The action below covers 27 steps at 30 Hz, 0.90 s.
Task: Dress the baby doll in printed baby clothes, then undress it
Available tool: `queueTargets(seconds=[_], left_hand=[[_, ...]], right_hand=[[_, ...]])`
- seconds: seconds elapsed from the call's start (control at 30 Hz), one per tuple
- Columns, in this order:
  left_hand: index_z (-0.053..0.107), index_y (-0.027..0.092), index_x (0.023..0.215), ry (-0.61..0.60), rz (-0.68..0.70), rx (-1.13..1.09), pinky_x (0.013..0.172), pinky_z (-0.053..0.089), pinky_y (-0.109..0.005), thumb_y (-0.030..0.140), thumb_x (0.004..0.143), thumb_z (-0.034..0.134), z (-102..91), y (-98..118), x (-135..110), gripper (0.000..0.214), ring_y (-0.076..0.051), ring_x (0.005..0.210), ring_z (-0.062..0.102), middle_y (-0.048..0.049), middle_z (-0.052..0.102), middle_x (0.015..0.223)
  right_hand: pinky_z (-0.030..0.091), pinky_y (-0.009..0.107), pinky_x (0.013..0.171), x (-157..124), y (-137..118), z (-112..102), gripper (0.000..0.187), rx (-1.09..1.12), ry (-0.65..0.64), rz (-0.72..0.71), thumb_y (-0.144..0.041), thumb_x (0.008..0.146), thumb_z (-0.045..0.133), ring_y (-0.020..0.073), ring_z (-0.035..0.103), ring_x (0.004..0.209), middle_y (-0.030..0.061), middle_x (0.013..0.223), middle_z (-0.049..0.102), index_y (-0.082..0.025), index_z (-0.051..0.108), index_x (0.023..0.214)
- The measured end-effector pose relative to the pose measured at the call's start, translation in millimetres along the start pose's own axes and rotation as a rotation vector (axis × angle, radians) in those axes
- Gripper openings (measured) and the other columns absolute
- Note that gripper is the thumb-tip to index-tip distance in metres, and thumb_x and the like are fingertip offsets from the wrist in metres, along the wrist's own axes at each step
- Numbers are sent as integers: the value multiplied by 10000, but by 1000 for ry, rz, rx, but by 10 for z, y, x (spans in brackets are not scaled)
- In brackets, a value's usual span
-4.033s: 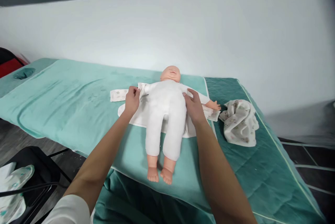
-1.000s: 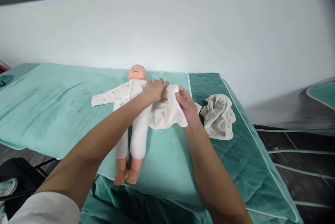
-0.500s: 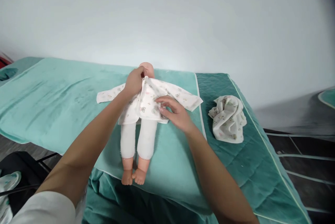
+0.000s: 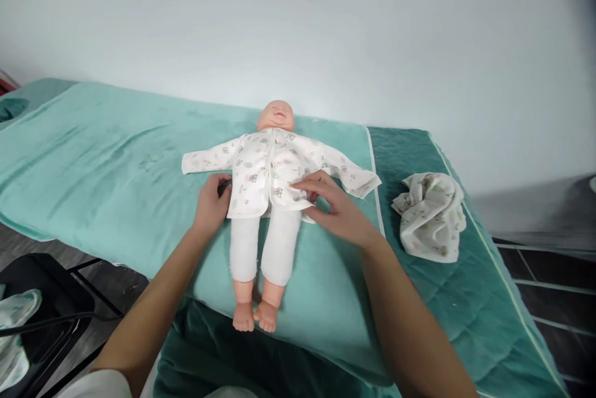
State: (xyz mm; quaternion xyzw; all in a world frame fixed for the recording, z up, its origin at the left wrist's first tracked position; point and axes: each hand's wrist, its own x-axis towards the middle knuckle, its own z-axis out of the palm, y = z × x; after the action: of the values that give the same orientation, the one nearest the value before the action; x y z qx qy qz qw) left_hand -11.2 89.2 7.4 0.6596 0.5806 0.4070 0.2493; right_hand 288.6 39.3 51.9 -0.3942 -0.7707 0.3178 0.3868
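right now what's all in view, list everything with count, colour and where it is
doll: 1, pinkish with white padded legs, on its back on the bed
shirt: 1, white printed, on the doll
crumpled cloth: 1, white printed, right of the doll
light green cover: 1, under the doll
quilted cover: 1, darker green, under the cloth
wall: 1, pale grey, behind the bed
chair: 1, black, lower left
bundle: count unclear, white and green, on the chair
floor: grey, lower left
left hand: 1, bare, at the shirt's left edge
right hand: 1, bare, fingers on the shirt's lower front
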Motion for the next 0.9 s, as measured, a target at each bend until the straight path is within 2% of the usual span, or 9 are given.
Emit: queueTargets(seconds=[0.1, 0.2, 0.3, 0.37, 0.47, 0.57, 0.67, 0.77, 0.9], left_hand=[[641, 234, 1088, -102, 117, 151, 1049, 490, -448, 253, 904, 559, -161, -87, -283, 202, -259, 1153, 634, -78, 716, 1171], [648, 257, 1108, -163, 221, 256, 1099, 451, -470, 228, 888, 586, -258, -96, -464, 231, -272, 1250, 601, -73, 689, 1303], [652, 264, 1122, -205, 258, 321, 1129, 420, -478, 250, 885, 616, -283, -114, -553, 240, -280, 1311, 576, -66, 655, 1384], [656, 260, 1114, -212, 263, 347, 1135, 410, -476, 270, 893, 619, -269, -122, -569, 224, -286, 1327, 566, -66, 649, 1396], [665, 256, 1072, -179, 242, 387, 1093, 424, -478, 294, 925, 588, -222, -93, -549, 170, -293, 1295, 580, -65, 662, 1376], [659, 241, 979, -138, 230, 433, 1029, 434, -490, 285, 937, 562, -177, -39, -519, 114, -307, 1242, 602, -72, 689, 1323], [601, 230, 852, -94, 231, 389, 990, 448, -476, 242, 907, 575, -166, -28, -520, 62, -298, 1177, 626, -71, 722, 1228], [500, 240, 745, 11, 175, 273, 935, 481, -437, 228, 869, 596, -182, -73, -548, 157, -268, 1057, 651, -60, 740, 1061], [501, 249, 791, 90, 114, 244, 929, 497, -442, 277, 861, 618, -198, -123, -570, 140, -271, 1025, 648, -59, 731, 1050]], right_hand=[[490, 342, 740, 20, -4, 103, 256, 32, 55, -54, -232, 966, 589, 193, 567, 879, 54, 1020, 605, -298, 700, 1187], [493, 332, 729, -52, 40, 197, 163, 83, 127, 7, -295, 956, 643, 187, 576, 855, 36, 947, 599, -278, 681, 1114], [524, 356, 813, -229, 106, 295, 241, 81, 253, 96, -347, 919, 705, 194, 604, 933, 40, 1043, 605, -274, 618, 1131], [521, 391, 882, -357, 136, 370, 314, -30, 355, 164, -371, 884, 733, 217, 610, 1012, 54, 1110, 618, -265, 590, 1142], [506, 387, 810, -465, 147, 492, 320, -248, 464, 347, -418, 858, 727, 222, 617, 894, 55, 1005, 653, -235, 593, 1083], [469, 346, 681, -452, 129, 599, 236, -307, 469, 478, -410, 875, 648, 191, 583, 698, 32, 845, 667, -219, 601, 1005], [442, 323, 648, -423, 106, 648, 187, -296, 448, 484, -353, 863, 585, 192, 589, 665, 18, 789, 679, -221, 601, 995], [408, 308, 610, -454, 87, 638, 212, -270, 502, 518, -366, 858, 585, 183, 548, 580, -23, 672, 640, -229, 582, 1018], [374, 310, 588, -515, 77, 608, 308, -250, 478, 548, -342, 844, 567, 193, 517, 529, -48, 618, 615, -232, 573, 1131]])
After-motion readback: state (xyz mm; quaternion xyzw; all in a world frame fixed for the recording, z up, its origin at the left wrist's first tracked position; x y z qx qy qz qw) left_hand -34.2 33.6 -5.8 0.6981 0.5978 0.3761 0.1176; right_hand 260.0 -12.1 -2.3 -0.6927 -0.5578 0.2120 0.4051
